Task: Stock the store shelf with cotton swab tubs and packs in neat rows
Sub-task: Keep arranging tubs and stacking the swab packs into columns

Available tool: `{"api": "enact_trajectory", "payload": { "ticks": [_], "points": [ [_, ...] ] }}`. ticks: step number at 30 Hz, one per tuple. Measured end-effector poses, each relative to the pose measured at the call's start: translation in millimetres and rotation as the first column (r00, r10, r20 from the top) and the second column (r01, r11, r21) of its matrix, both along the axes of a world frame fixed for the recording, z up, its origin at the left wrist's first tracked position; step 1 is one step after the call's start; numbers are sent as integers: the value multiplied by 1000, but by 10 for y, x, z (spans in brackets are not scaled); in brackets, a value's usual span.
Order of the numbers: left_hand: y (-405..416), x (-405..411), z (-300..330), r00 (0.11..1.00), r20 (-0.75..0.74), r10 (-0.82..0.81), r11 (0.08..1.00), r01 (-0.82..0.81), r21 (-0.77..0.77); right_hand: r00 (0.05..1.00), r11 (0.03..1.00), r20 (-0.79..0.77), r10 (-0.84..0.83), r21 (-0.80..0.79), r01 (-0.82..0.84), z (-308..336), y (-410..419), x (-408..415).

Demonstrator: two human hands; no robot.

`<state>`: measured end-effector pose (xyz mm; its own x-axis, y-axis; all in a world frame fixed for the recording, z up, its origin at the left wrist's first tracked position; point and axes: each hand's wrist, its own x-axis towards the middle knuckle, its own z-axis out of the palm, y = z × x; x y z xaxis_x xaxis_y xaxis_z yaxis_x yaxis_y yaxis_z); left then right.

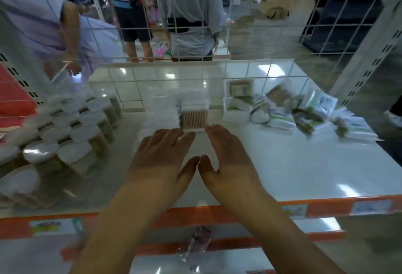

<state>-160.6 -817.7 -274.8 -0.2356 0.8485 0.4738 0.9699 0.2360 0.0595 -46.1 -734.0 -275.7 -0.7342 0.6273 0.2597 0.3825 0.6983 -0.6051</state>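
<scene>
Swab box [194,119] sits at my flat, empty left hand [162,154] and right hand [226,154]; a crooked push could skew the row.

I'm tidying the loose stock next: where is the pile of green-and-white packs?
In the head view, the pile of packs lies on the right rear of the shelf, right of the clear swab box at the fingertips.

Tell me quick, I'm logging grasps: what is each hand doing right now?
Left hand: open, fingers straight, fingertips at the square swab box.
Right hand: open, fingers straight, fingertips at the same box, holding nothing.
</scene>
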Motion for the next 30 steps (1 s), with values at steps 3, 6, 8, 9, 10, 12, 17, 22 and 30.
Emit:
{"api": "enact_trajectory", "payload": {
  "ticks": [3,6,8,9,10,12,17,22,30],
  "points": [
    [223,241,-33,999,3,-37,999,37,-12,1000,1000,2,-15,-6,15,-51,247,262],
    [435,456,-51,998,-2,-62,998,62,-22,999,998,19,-44,-42,45,-68,478,513],
    [586,599,-69,996,2,-87,996,87,-27,998,998,19,-56,-36,57,-83,614,669],
    [661,675,-77,995,4,-101,994,101,-28,998,997,23,-60,-37,61,-85,676,750],
    [739,752,-90,994,-4,-107,994,107,-31,997,997,35,-65,-37,66,-104,744,834],
    [894,898,-133,994,-21,-107,994,107,-29,996,996,52,-74,-36,76,-122,887,1001],
    [1284,1188,-299,991,49,-124,991,126,-37,992,980,-38,-123,-162,115,-274,1340,1297],
    [1593,1379,-657,981,147,-125,975,150,-167,948,937,-134,-288,-244,250,-675,1847,1496],
    [2126,1398,-1057,967,231,-111,971,155,-183,859,913,-317,-401,-64,403,-769,2664,1386]
  ]
}}
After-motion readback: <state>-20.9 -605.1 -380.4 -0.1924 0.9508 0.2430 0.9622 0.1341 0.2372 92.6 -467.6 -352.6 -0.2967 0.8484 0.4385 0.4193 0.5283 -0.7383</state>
